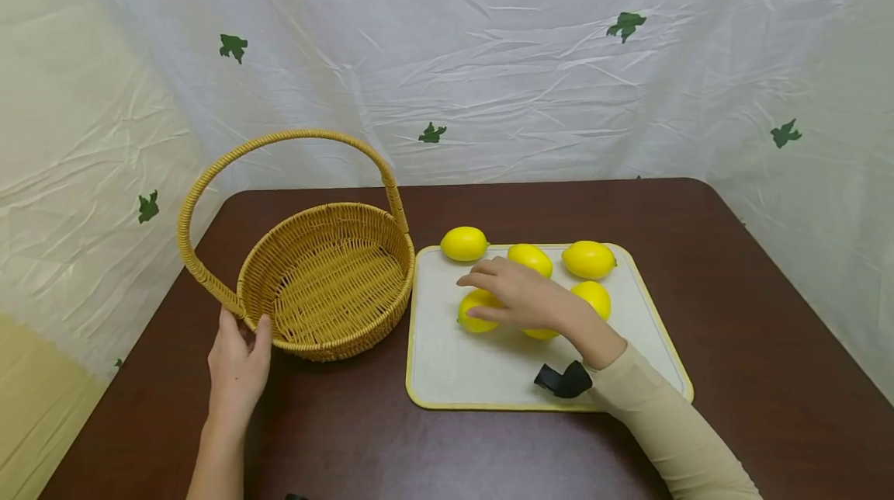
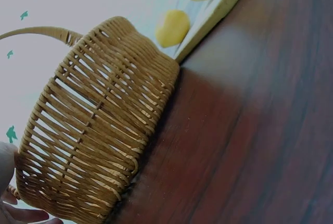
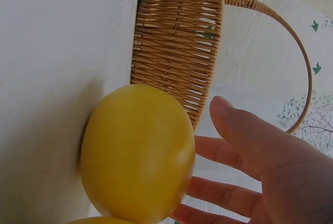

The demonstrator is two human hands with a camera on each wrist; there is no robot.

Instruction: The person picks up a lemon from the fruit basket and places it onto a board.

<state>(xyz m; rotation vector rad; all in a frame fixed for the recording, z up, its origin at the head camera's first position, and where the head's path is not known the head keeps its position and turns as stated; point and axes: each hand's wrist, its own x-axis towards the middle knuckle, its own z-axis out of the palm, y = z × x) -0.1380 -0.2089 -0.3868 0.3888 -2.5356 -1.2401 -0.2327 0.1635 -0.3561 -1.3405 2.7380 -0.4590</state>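
Note:
A round wicker basket [image 1: 328, 275] with a tall arched handle [image 1: 293, 135] stands at the left; its inside holds nothing. My left hand [image 1: 237, 368] grips its rim near the handle's base, thumb and fingers on either side. Several yellow lemons lie on and at the edge of a white tray [image 1: 461, 376] with a yellow border. Over them is my right hand [image 1: 524, 294], fingers spread and bent slightly, thumb beside the nearest-left lemon [image 1: 478, 312]. In the right wrist view a large lemon [image 3: 138, 153] shows beside the relaxed right fingers [image 3: 223, 193], which hold nothing.
All of this stands on a dark brown table [image 1: 754, 329]. One lemon [image 1: 464, 244] sits at the tray's far left edge, close to the basket. White cloth [image 1: 489, 57] with green leaf shapes hangs behind the table and at its sides. A black strap [image 1: 563, 380] is by my right wrist.

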